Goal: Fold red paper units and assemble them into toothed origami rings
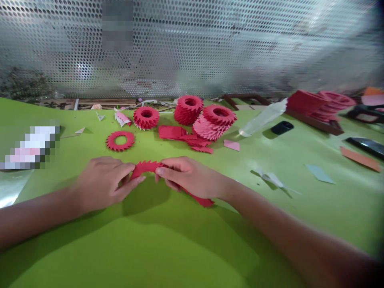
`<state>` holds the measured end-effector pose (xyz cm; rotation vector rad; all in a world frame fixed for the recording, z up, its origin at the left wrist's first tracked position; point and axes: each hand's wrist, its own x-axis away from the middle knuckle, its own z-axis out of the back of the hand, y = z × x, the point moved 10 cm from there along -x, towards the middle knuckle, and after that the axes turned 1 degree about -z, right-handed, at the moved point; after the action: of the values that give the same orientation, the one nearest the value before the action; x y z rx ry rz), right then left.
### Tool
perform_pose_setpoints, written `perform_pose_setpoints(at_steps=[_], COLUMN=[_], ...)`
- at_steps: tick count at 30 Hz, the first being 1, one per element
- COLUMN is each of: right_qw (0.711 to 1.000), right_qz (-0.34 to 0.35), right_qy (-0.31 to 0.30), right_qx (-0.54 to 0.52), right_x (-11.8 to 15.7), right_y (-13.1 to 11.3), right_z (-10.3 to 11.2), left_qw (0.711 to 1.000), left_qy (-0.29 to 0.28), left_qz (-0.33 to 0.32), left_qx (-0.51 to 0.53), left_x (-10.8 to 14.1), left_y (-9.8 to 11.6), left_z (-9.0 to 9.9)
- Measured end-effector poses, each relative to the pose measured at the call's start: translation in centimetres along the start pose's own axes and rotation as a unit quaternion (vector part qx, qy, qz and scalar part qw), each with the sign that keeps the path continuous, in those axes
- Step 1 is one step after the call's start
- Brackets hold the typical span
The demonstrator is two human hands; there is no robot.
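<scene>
A curved red paper strip [147, 167] with a toothed edge spans the gap between my hands. My left hand [105, 180] pinches its left end between thumb and fingers. My right hand [189, 176] grips the strip's other part, and more red toothed paper [204, 201] sticks out below that hand. Beyond my left hand lies a flat red toothed ring [120, 141]. Folded red pieces [172, 132] and loose toothed strips [202, 149] rest beyond my right hand.
Toothed ring stacks [146, 117], [188, 110] and a pink one [210, 126] stand at the back. Right of them are a clear bottle [264, 118], black cap [282, 127], brown tray [321, 122] of red paper and a white ribbon [271, 179]. Perforated metal [180, 48] rises behind.
</scene>
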<state>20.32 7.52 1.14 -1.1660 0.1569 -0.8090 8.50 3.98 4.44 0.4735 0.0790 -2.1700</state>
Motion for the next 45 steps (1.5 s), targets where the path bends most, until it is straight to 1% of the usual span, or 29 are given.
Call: perform_pose_setpoints(at_steps=[2, 4, 5, 7, 9, 13, 18, 22, 25, 29, 32, 35, 41, 43, 45], right_qw=[1.000, 0.999, 0.999, 0.998, 0.997, 0.998, 1.000, 1.000, 0.999, 0.997, 0.997, 0.997, 0.993, 0.993, 0.995], right_qz=[0.000, -0.008, -0.014, -0.019, -0.011, -0.004, -0.011, 0.000, 0.004, 0.009, 0.017, 0.017, -0.003, -0.005, 0.001], right_qy=[-0.003, -0.023, -0.036, -0.053, -0.048, -0.037, -0.011, 0.014, 0.036, 0.054, 0.069, 0.077, 0.108, 0.109, 0.097], right_qx=[0.011, 0.023, 0.029, 0.042, 0.055, 0.058, 0.017, -0.004, -0.016, -0.061, -0.042, -0.025, -0.039, -0.040, -0.037], right_x=[0.1, 0.2, 0.2, 0.3, 0.4, 0.5, 0.3, -0.1, -0.3, -0.4, -0.5, -0.5, -0.7, -0.7, -0.6], right_y=[-0.1, 0.0, 0.0, -0.1, -0.4, -0.6, 0.1, 0.2, 0.2, 0.3, 0.4, 0.4, 0.6, 0.6, 0.5], right_z=[0.2, -0.1, -0.4, -0.9, -0.9, -0.5, -0.6, -1.1, -0.9, 0.1, 1.0, 1.0, 0.3, 0.5, 0.7], left_qw=[0.994, 0.973, 0.961, 0.937, 0.919, 0.895, 0.870, 0.866, 0.865, 0.855, 0.845, 0.838, 0.824, 0.822, 0.823], left_qy=[-0.023, -0.054, -0.080, -0.139, -0.171, -0.163, -0.171, -0.163, -0.152, -0.124, -0.103, -0.107, -0.112, -0.119, -0.127], left_qz=[0.050, 0.101, 0.118, 0.134, 0.151, 0.191, 0.218, 0.232, 0.229, 0.250, 0.268, 0.273, 0.289, 0.281, 0.264], left_qx=[0.099, 0.200, 0.238, 0.290, 0.322, 0.370, 0.408, 0.413, 0.420, 0.437, 0.451, 0.461, 0.475, 0.481, 0.487], left_x=[-0.3, -0.4, -0.4, -0.2, 0.1, 0.4, 0.8, 1.0, 0.7, 0.6, 0.7, 0.9, 1.2, 1.0, 0.7], left_y=[-0.7, -1.3, -1.3, -1.0, -0.9, -1.5, -1.5, -1.7, -1.8, -2.7, -3.3, -3.2, -3.1, -3.1, -2.9], left_z=[-0.1, -0.7, -1.2, -2.4, -3.3, -3.8, -4.2, -4.3, -4.1, -4.0, -4.1, -4.4, -4.6, -4.7, -4.6])
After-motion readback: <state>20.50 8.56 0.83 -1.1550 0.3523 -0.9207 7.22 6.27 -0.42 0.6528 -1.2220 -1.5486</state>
